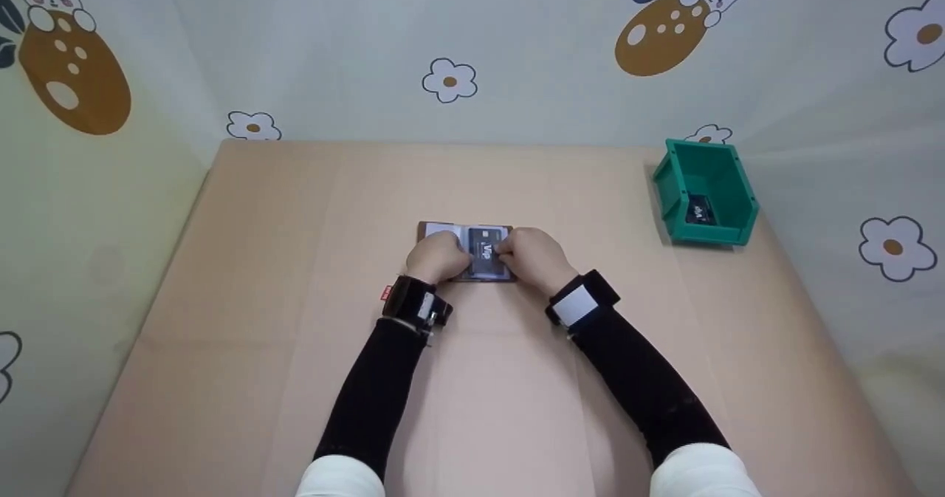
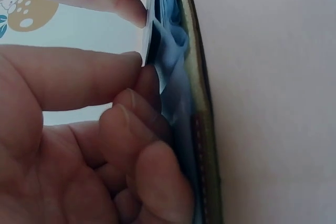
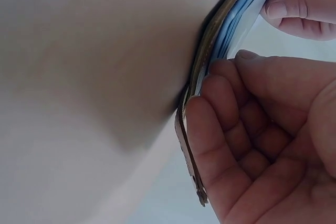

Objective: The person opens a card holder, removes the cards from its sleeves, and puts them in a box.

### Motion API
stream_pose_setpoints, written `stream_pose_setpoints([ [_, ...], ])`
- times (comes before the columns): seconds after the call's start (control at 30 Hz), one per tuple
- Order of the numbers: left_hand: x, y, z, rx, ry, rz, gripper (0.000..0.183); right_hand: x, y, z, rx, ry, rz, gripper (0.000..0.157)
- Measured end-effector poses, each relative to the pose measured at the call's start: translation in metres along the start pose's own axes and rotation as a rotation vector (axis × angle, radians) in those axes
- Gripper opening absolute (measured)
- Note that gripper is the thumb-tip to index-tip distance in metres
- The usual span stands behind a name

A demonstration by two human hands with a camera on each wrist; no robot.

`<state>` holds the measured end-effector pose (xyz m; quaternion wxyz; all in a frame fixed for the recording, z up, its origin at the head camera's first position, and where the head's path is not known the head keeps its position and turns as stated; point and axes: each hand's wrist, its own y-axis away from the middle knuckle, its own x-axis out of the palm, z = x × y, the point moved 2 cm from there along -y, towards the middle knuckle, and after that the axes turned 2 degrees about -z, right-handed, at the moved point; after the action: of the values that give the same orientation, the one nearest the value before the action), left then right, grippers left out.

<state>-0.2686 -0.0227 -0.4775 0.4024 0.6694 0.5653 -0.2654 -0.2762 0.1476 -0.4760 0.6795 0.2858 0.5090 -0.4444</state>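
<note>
An opened brown card holder point(image 1: 441, 227) with clear sleeve pages lies in front of me. On its right-hand page is a dark card point(image 1: 485, 252) marked VIP. My left hand point(image 1: 438, 258) comes in from the left, its thumb and forefinger pinching the card's edge; in the left wrist view the bluish sleeves point(image 2: 178, 85) bulge beside these fingers. From the other side my right hand point(image 1: 537, 259) grips the holder's right edge. In the right wrist view its thumb meets the stacked pages point(image 3: 239, 22), and curled fingers lie against the brown cover point(image 3: 191, 153).
At the table's back right corner stands a green bin point(image 1: 705, 235) with a dark card point(image 1: 699, 210) inside. The beige tabletop point(image 1: 295, 320) spreads around the hands. Behind and beside it hang pale curtains point(image 1: 354, 61) printed with flowers and rabbits.
</note>
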Motion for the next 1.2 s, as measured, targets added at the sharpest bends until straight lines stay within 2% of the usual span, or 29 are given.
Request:
stream_pose_setpoints([
  [0.23, 0.0017, -0.0001, 0.0008, 0.007, 0.023, -0.036, 0.022, -0.0007, -0.0001, 0.0007, 0.006, 0.007, -0.007, 0.016],
  [0.47, 0.0060, -0.0041, 0.0017, 0.003, 0.040, -0.083, 0.037, -0.0005, 0.0001, 0.0014, 0.023, 0.003, 0.002, 0.014],
  [0.87, 0.0061, -0.0051, 0.0005, -0.015, 0.038, -0.051, 0.033, -0.0012, 0.0005, 0.0008, 0.022, -0.006, 0.015, 0.016],
  [1.2, 0.0070, -0.0041, -0.0009, -0.020, 0.045, -0.061, 0.027, -0.0009, 0.0011, -0.0006, 0.040, -0.031, 0.028, 0.017],
])
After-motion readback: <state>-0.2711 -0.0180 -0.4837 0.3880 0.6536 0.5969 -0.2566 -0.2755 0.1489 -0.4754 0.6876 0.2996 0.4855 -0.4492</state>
